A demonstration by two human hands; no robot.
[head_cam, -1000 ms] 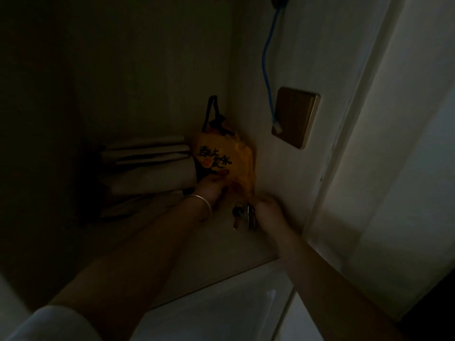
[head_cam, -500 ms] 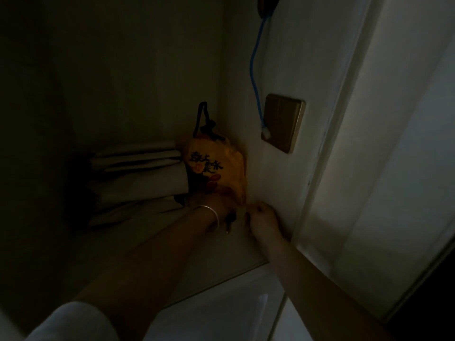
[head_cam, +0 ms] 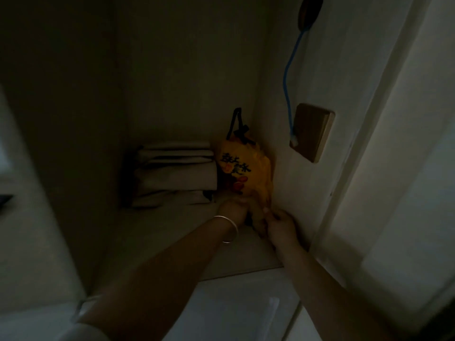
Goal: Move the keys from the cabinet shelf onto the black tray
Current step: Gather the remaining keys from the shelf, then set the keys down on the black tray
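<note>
1. The keys could not be made out; they were hidden behind both hands on the cabinet shelf (head_cam: 172, 232).
2. The left hand (head_cam: 232, 211) and right hand (head_cam: 280, 225) were met below the yellow bag (head_cam: 246, 173); neither grip could be told.
3. Folded cloths (head_cam: 177, 173) were stacked at the left.

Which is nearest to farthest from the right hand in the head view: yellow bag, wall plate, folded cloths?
From the right hand:
1. Yellow bag, just above it, at the fingertips.
2. Wall plate, up and to the right on the side wall.
3. Folded cloths, stacked at the back left.
</note>
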